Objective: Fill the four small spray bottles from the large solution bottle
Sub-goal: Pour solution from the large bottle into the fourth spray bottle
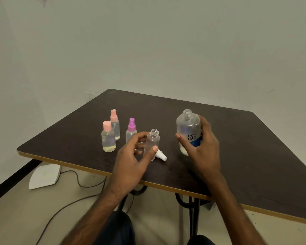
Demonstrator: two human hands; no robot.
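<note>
Two bare forearms reach over the near edge of a dark surface (245, 147), each of the hands holding an uncapped bottle.
Left hand (131, 156) curls thumb and fingers round a clear small spray bottle (153, 141), neck open; its white spray top (162, 155) lies on the surface just beside it. Right hand (202, 147) grips the large solution bottle (188, 128), upright, cap off, with a little liquid at the bottom. To the left stand three closed small bottles holding liquid: a purple-topped bottle (131, 130), a pink sprayer bottle (115, 125) and a pink-capped bottle (108, 138).
</note>
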